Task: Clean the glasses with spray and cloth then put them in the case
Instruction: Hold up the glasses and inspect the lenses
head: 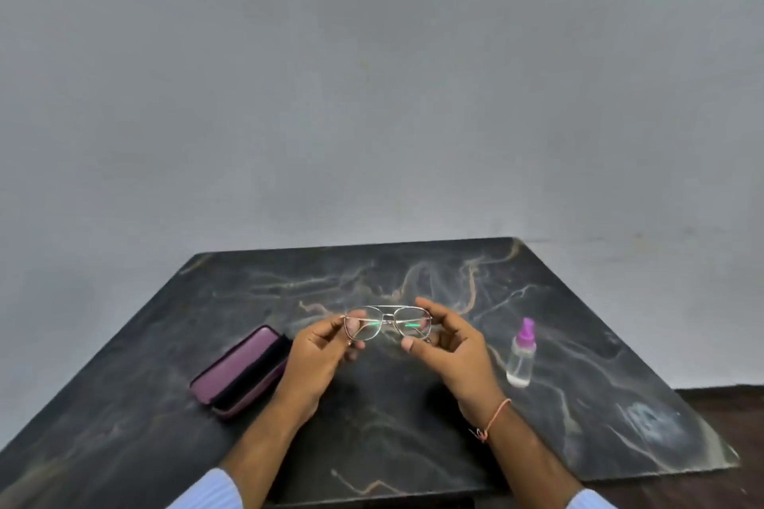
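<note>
Although the glasses (pixel 387 322) show clearly from the front, their side arms are hidden behind the hands, so whether they are folded cannot be told. The left hand (pixel 320 347) pinches the frame's left end between thumb and fingers, and the right hand (pixel 448 343) grips the right end the same way, holding the pair above the middle of the dark marbled table (pixel 372 417). A fingertip shows through the left lens, and green glints cross both lenses. No cloth can be made out.

The purple case (pixel 241 371) lies open on the table just left of the left wrist; its inside is dark, and what it holds, if anything, cannot be seen. The small clear spray bottle (pixel 521 353) with a purple top stands upright to the right of the right hand, apart from it, with a little clear liquid at the bottom. A thin pink thread (pixel 494 417) circles the right wrist. Pale blue sleeves (pixel 206 492) are cut off at the bottom edge.
</note>
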